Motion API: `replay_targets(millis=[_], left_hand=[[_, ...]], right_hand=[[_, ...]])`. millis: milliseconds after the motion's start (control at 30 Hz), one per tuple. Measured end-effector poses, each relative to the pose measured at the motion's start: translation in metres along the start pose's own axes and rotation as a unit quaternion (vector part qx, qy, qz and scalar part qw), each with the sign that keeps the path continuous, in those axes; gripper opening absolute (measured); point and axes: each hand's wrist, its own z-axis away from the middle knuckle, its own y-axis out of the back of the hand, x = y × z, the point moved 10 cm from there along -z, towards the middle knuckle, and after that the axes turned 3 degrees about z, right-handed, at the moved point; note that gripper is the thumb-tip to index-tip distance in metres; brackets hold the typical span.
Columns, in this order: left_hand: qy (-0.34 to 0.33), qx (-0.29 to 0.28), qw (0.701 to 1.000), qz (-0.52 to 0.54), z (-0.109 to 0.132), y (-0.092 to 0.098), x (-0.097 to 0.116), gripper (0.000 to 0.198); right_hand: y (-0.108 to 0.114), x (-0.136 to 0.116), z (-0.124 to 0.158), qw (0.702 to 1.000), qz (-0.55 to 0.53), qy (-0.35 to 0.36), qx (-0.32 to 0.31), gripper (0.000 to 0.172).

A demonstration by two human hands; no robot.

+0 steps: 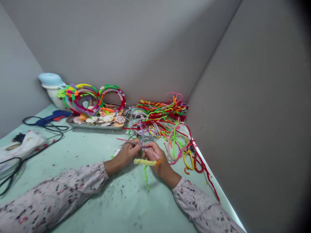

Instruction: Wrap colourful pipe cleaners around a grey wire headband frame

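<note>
The left hand (125, 156) and right hand (157, 160) pinch a light, bendy purple pipe cleaner (142, 137) and yellow pipe cleaner (145, 162) at 12 o'clock on the worktop (131, 207), grips pressed together where the wires meet, the firmest hold.

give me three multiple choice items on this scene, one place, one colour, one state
1. Where does the blue glue gun lie?
A) left of the metal tray
B) on top of the tray
C) right of the tray

2. What colour is the thick fuzzy pipe cleaner?
A) blue
B) yellow
C) black

3. What are the left hand and right hand doing?
A) lying flat and empty
B) holding the glue gun
C) pinching pipe cleaners

1: A, it lies beyond the tray's left end.
2: B, its fuzz shows yellow.
3: C, both hands' fingers close on strands.
</note>
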Motion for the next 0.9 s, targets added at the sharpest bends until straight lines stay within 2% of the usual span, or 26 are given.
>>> replay_targets(millis=[100,433,533,700,800,900], left_hand=[[-0.014,0.002,1.0,-0.02,0.0,0.002,0.004,0.019],[0.001,0.007,1.0,-0.023,0.002,0.002,0.014,0.023],[0.012,0.018,0.999,-0.032,0.001,0.003,0.01,0.021],[0.021,0.017,1.0,-0.003,-0.002,0.001,-0.002,0.017],[0.008,0.01,1.0,0.013,-0.002,-0.002,-0.003,0.017],[-0.003,0.034,0.999,0.016,0.0,0.002,-0.001,0.011]], right_hand=[[-0.002,-0.003,0.001,1.0,0.015,0.009,-0.005,0.016],[-0.002,-0.015,0.008,0.996,0.074,0.045,-0.013,0.016],[0.0,-0.014,0.007,0.996,0.074,0.047,-0.009,0.017],[0.004,-0.006,0.003,0.999,0.022,0.028,0.014,0.018],[0.005,0.001,0.0,0.999,-0.028,-0.003,0.027,0.018],[0.007,0.005,-0.002,0.997,-0.068,-0.024,0.04,0.018]])
